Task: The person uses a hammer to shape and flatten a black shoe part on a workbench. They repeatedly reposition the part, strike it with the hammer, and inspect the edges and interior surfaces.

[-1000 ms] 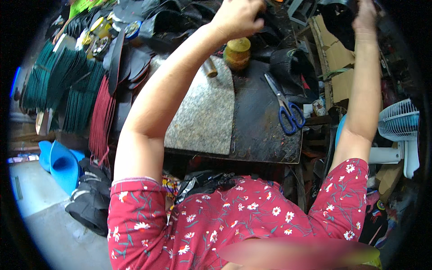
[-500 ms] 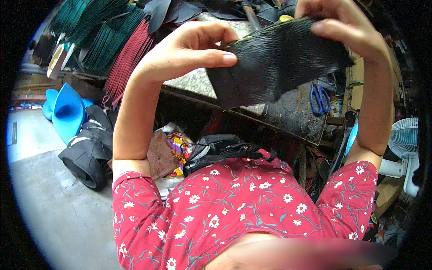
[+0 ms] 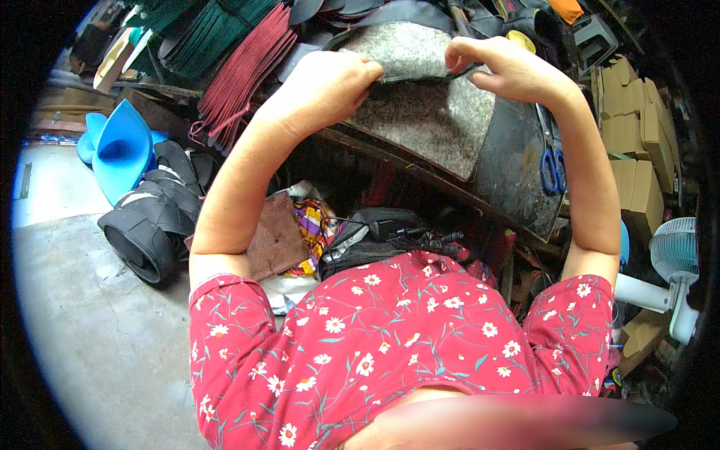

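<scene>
Over the workbench, my left hand [image 3: 330, 84] pinches one end of a black leather piece [image 3: 416, 79]. My right hand [image 3: 506, 69] holds its other end between thumb and fingers. Seen nearly edge-on, the piece shows as a thin dark strip between the hands; most of its face is hidden. Beneath it lies a speckled grey slab [image 3: 427, 135] on the bench. Scissors [image 3: 553, 169] with blue handles rest beside my right forearm.
Bundles of red strips [image 3: 244, 64] and dark green strips [image 3: 214, 37] lie at the far left. Blue curved pieces [image 3: 124, 150] and black stacked pieces [image 3: 150, 225] are at left. Cardboard boxes [image 3: 634, 127] and a fan [image 3: 673, 251] stand at right.
The black leather piece has turned from showing its broad face to nearly edge-on. My hands have come closer together, and more of the grey slab shows.
</scene>
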Demonstrator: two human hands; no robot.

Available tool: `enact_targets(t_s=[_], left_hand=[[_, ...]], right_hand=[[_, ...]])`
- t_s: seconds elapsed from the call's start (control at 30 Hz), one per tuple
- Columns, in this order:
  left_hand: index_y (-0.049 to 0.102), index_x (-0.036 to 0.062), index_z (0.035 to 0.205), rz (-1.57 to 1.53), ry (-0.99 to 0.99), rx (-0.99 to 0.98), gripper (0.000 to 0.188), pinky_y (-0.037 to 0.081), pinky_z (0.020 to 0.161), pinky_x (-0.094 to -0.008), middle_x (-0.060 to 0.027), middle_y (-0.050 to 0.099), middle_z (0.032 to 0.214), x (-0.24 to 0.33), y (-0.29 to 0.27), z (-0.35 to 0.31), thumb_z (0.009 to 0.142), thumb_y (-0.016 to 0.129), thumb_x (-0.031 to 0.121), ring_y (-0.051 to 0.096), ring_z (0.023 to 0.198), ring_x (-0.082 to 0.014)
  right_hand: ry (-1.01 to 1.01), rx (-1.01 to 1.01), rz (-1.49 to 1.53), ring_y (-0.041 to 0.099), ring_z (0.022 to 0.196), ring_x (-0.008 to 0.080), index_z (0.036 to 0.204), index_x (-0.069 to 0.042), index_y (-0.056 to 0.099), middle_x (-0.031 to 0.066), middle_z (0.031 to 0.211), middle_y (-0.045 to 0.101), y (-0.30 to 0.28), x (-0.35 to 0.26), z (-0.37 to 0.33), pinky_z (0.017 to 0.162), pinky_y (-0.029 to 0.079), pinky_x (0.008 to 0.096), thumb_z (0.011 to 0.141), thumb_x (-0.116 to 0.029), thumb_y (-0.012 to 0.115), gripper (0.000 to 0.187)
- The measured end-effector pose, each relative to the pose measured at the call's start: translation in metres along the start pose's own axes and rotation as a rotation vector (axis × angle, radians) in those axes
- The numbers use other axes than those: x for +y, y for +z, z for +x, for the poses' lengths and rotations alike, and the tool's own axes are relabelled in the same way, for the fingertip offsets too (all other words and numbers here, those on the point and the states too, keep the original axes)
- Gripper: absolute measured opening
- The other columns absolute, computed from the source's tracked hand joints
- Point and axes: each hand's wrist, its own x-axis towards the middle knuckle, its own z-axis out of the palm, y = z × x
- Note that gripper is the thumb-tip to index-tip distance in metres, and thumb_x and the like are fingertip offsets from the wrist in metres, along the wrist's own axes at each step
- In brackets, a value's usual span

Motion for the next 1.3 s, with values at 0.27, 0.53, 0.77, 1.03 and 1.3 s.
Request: enact_targets(t_s=[0.27, 0.53, 0.77, 1.03, 1.3], left_hand=[[0.055, 0.0013, 0.124, -0.186, -0.066, 0.046, 0.056, 0.052, 0.086, -0.0422, -0.0192, 0.066, 0.106, 0.020, 0.019, 0.028, 0.080, 0.074, 0.030, 0.064, 0.099, -0.0371], [0.067, 0.0155, 0.106, 0.216, -0.107, 0.317, 0.027, 0.055, 0.069, -0.0387, -0.0072, 0.064, 0.090, 0.018, 0.037, 0.047, 0.081, 0.060, 0.012, 0.065, 0.085, -0.0278], [0.065, 0.0061, 0.102, 0.082, -0.199, 0.058, 0.029, 0.054, 0.074, -0.0382, -0.0103, 0.059, 0.096, 0.063, 0.048, 0.016, 0.081, 0.068, 0.026, 0.058, 0.096, -0.0288], [0.062, 0.0046, 0.099, -0.158, -0.242, 0.135, 0.037, 0.051, 0.081, -0.0424, -0.0154, 0.059, 0.098, 0.070, 0.070, 0.046, 0.074, 0.078, 0.027, 0.059, 0.096, -0.0341], [0.061, 0.0049, 0.100, -0.291, -0.198, 0.171, 0.031, 0.050, 0.083, -0.0444, -0.0166, 0.064, 0.094, 0.061, 0.076, 0.046, 0.077, 0.073, 0.022, 0.061, 0.095, -0.0366]], right_hand=[[0.212, 0.131, -0.433, 0.065, 0.090, 0.0287, 0.109, -0.009, 0.065, 0.0130, 0.099, 0.068, 0.016, 0.010, 0.013, 0.083, 0.052, 0.0354, 0.084, -0.005, 0.057, 0.027], [0.044, 0.351, -1.000, 0.061, 0.092, 0.0213, 0.107, -0.014, 0.069, 0.0019, 0.088, 0.063, 0.018, 0.026, -0.013, 0.082, 0.048, 0.0353, 0.077, -0.013, 0.067, 0.030], [0.257, 0.120, -0.468, 0.062, 0.084, 0.0294, 0.123, -0.017, 0.065, 0.0078, 0.088, 0.065, 0.063, 0.016, -0.040, 0.077, 0.053, 0.0399, 0.079, -0.011, 0.065, 0.044], [0.207, 0.662, 0.066, 0.060, 0.064, 0.0092, 0.103, -0.004, 0.068, 0.0023, 0.078, 0.064, 0.021, 0.068, -0.014, 0.060, 0.050, 0.0240, 0.088, -0.006, 0.050, 0.024], [0.753, 0.456, -0.180, 0.062, 0.105, 0.0460, 0.133, 0.003, 0.040, 0.0317, 0.113, 0.063, 0.057, 0.152, 0.059, 0.091, 0.050, 0.0503, 0.083, -0.035, 0.065, 0.068]])
